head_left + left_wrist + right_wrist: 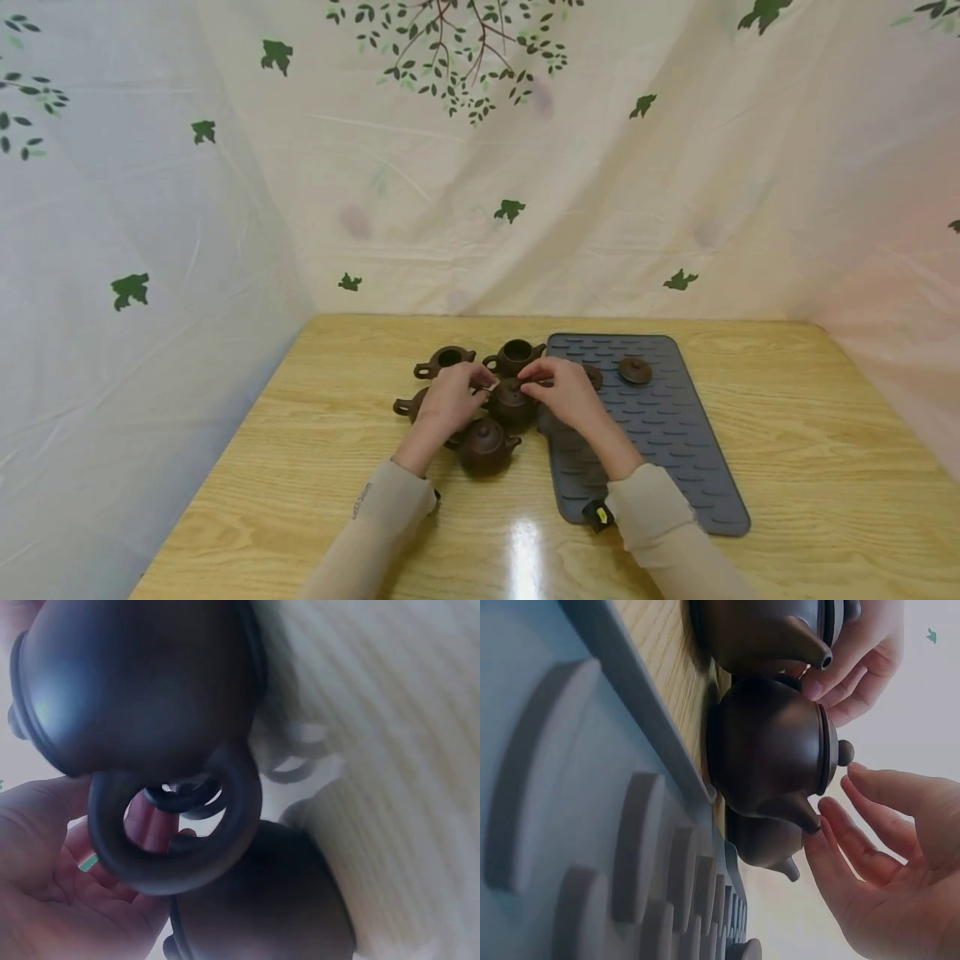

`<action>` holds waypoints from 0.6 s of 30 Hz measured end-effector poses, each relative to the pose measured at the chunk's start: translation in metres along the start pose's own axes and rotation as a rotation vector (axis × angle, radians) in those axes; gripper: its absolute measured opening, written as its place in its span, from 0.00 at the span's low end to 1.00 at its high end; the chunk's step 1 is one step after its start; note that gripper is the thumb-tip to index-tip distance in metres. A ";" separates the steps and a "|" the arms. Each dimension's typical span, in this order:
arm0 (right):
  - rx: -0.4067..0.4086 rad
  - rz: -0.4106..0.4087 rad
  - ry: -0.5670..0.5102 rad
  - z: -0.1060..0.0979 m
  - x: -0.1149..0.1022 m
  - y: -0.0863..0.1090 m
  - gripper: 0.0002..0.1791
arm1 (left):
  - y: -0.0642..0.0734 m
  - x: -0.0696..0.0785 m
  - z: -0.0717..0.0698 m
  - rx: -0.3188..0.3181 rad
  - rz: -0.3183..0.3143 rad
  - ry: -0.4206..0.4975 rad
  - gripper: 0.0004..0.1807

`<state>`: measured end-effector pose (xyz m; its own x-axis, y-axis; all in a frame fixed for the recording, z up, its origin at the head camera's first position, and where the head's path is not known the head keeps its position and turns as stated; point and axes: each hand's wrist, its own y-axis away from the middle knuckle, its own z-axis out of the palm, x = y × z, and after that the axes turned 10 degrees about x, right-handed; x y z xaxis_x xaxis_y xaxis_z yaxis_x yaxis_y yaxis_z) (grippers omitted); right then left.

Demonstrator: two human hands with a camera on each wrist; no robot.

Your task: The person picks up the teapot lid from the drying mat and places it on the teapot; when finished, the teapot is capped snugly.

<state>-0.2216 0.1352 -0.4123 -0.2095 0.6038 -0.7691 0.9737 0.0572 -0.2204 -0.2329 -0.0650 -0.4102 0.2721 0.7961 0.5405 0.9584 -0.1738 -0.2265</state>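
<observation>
A dark brown lidded teapot (512,406) stands on the table between my hands. My left hand (454,398) has curled fingers at its handle side; whether they grip the handle is hidden. Loosely bent fingers of my right hand (900,855) are beside its spout and lid knob (845,753). Right thumb and fingers stay spread, holding nothing. Nearer me is another lidded teapot (483,450), its handle (176,877) large in the left wrist view. Partly behind my left hand stands another teapot (407,406).
Two lidless teapots stand at the back, one left (452,358) and one right (517,354). A grey ribbed mat (660,450) lies to the right, holding a round lid (636,371) and another lid (594,377) partly behind my right hand. Patterned cloth (420,250) hangs behind the table.
</observation>
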 end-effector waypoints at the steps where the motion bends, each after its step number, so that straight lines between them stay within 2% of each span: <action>1: 0.001 0.003 0.000 -0.001 0.001 0.000 0.10 | 0.000 0.000 -0.001 0.005 0.001 0.003 0.08; 9: 0.022 0.021 -0.001 -0.010 0.007 0.001 0.10 | -0.003 -0.006 -0.010 0.035 0.014 0.046 0.08; 18: 0.039 -0.010 0.016 -0.022 0.016 0.000 0.11 | -0.008 -0.013 -0.020 0.085 0.013 0.061 0.09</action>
<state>-0.2231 0.1629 -0.4114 -0.2177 0.6161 -0.7570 0.9672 0.0324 -0.2518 -0.2427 -0.0856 -0.3998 0.2919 0.7570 0.5846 0.9446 -0.1321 -0.3005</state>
